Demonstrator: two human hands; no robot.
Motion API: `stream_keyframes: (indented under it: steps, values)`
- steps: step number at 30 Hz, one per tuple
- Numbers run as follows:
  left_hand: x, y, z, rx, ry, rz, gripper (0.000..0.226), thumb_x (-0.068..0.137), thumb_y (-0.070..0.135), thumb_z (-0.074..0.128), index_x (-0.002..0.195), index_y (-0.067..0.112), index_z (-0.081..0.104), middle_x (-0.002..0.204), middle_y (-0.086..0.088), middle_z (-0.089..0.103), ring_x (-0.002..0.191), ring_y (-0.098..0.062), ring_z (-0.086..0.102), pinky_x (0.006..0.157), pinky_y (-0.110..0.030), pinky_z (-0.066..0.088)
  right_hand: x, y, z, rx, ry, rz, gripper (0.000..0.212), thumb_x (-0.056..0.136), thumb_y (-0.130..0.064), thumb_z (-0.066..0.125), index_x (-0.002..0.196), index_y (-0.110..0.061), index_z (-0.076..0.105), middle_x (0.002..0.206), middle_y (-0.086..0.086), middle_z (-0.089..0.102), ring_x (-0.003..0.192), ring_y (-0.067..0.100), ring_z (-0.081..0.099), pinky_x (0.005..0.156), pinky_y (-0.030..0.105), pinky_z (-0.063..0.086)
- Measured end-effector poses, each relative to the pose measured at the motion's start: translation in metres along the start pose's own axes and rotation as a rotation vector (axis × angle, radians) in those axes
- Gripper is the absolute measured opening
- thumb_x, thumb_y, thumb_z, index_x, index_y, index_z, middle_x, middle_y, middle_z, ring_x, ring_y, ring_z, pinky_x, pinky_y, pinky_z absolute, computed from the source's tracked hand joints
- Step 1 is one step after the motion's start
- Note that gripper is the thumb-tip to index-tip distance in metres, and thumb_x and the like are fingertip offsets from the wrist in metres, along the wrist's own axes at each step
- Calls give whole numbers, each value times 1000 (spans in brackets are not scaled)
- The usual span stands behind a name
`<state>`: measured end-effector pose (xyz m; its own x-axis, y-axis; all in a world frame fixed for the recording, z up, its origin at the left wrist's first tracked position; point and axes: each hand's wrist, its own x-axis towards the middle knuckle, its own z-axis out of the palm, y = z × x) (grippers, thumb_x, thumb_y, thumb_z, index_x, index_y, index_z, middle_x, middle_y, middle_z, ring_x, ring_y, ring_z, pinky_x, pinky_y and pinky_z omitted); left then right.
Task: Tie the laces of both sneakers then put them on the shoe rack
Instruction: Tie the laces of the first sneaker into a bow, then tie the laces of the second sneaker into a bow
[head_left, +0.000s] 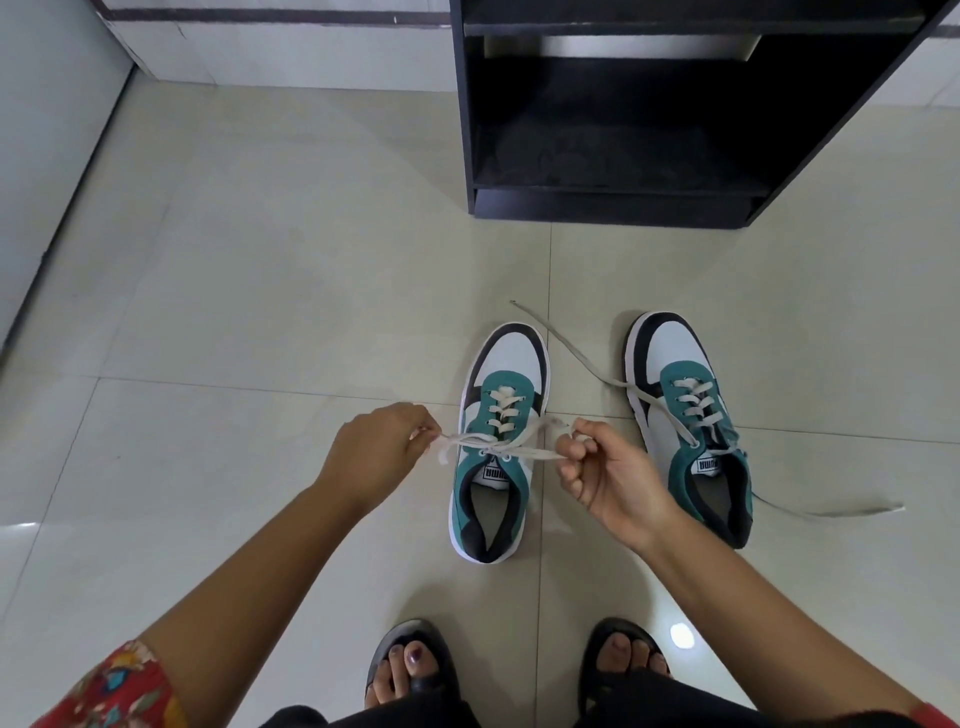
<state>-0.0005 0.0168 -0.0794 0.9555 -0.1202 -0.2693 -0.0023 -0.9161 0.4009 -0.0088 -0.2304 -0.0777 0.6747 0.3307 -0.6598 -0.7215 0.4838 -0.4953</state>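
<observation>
Two teal, white and black sneakers stand on the tiled floor, toes pointing away from me. Over the left sneaker (497, 431) its white laces (498, 448) are crossed and stretched tight sideways. My left hand (382, 449) pinches one lace end to the left of the shoe. My right hand (605, 473) grips the other end on the right. The right sneaker (685, 415) has loose laces (566, 345) trailing out across the floor on both sides. The black shoe rack (613, 208) stands beyond the shoes.
My feet in black sandals (413, 670) are close below the sneakers. A white wall and door frame (57, 171) run along the left. Pale floor tiles (260, 312) stretch between the wall and the rack.
</observation>
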Motion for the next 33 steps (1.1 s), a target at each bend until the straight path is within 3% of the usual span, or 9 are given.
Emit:
stream_keyframes:
  steps: [3, 8, 13, 16, 19, 22, 27, 30, 33]
  values:
    - [-1, -6, 4, 75, 29, 28, 21, 96, 32, 42, 98, 22, 61, 100, 6, 66, 79, -21, 62, 62, -29, 38, 3, 3, -6, -194, 134, 1, 32, 94, -15, 37, 63, -19, 36, 50, -5, 38, 42, 12, 39, 43, 22, 30]
    - [-4, -17, 8, 106, 5, 42, 21, 97, 32, 39, 98, 21, 57, 98, 5, 65, 78, -18, 60, 52, -23, 29, 10, -2, -13, -405, 157, 12, 31, 94, -13, 35, 63, -19, 35, 50, -6, 35, 41, 11, 33, 42, 23, 25]
    - [-8, -20, 14, -5, -51, -5, 16, 95, 33, 44, 88, 24, 56, 90, 8, 64, 78, -16, 57, 60, -28, 36, 10, 3, -13, -606, 200, 6, 32, 95, -13, 34, 64, -18, 39, 49, -7, 42, 46, 12, 34, 44, 23, 31]
    - [-10, -11, 16, -91, -160, -61, 14, 92, 37, 49, 98, 29, 58, 104, 9, 65, 95, -18, 61, 74, -31, 47, 2, 6, -6, -701, 159, 12, 30, 99, -19, 32, 77, -14, 51, 69, 0, 60, 61, 15, 52, 58, 26, 45]
    - [-1, 12, 5, -117, -60, -21, 41, 91, 28, 53, 130, 29, 43, 131, 7, 53, 114, -19, 54, 90, -38, 48, -13, 0, -3, -758, 156, -22, 34, 100, -33, 33, 96, -16, 63, 98, -3, 68, 91, 17, 63, 79, 31, 50]
    - [18, 59, -5, -368, 27, 62, 35, 90, 21, 55, 122, 30, 50, 114, 10, 61, 98, -12, 60, 81, -32, 50, -36, -20, -13, -874, 235, -105, 29, 98, -34, 42, 99, -19, 67, 106, -5, 69, 96, 18, 66, 81, 29, 51]
    - [50, 146, 5, -1003, -444, -205, 10, 89, 14, 57, 93, 20, 64, 92, -1, 70, 73, -15, 63, 61, -20, 50, -73, -60, -47, -824, 575, -368, 21, 92, -17, 51, 83, -12, 69, 80, 0, 73, 66, 9, 64, 65, 22, 50]
    - [57, 174, 22, -1049, -645, -355, 15, 89, 22, 59, 101, 17, 65, 94, 1, 71, 84, -17, 65, 74, -28, 53, -81, -67, -85, -856, 803, -364, 21, 91, -23, 51, 80, -15, 67, 79, 0, 72, 72, 14, 66, 76, 38, 54]
    - [64, 190, 39, -932, -698, -390, 25, 91, 32, 53, 107, 15, 62, 95, 0, 68, 86, -18, 63, 75, -30, 49, -75, -63, -107, -890, 819, -210, 27, 93, -37, 47, 87, -18, 65, 89, 1, 71, 85, 21, 65, 86, 47, 53]
